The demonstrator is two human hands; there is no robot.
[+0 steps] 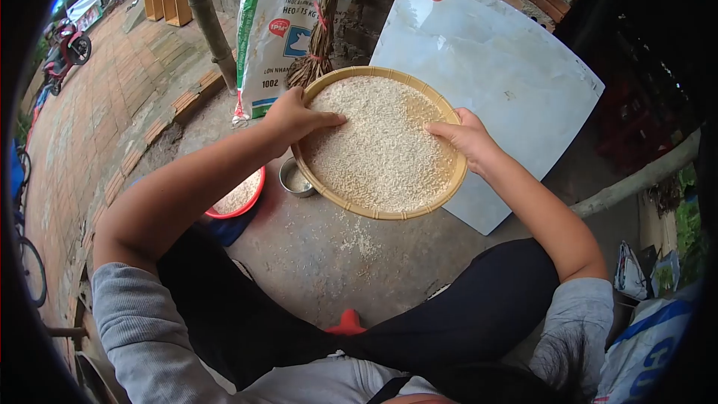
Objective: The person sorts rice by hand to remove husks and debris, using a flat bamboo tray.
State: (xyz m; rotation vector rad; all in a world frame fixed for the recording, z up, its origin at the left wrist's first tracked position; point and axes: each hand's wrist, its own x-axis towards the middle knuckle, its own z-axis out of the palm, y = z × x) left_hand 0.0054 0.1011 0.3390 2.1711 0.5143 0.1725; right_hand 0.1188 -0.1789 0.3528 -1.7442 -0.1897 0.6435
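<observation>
Between my two hands is a round, shallow winnowing basket [400,215] with a tan ribbed rim, held up above the floor. A broad layer of pale rice grains [381,142] covers most of its inside. My left hand [298,115] grips the left rim, its thumb lying over the edge onto the grains. On the right rim, my right hand [465,138] holds on in the same way, thumb inside and fingers hidden beneath. Some loose grains [360,243] lie scattered on the concrete below the basket.
A red basin [258,193] of grain and a small metal bowl [287,172] stand on the floor at left. Behind are a feed sack [262,52], a dried-stalk broom [318,56] and a leaning white panel [479,75]. A wooden pole [643,176] slants at right.
</observation>
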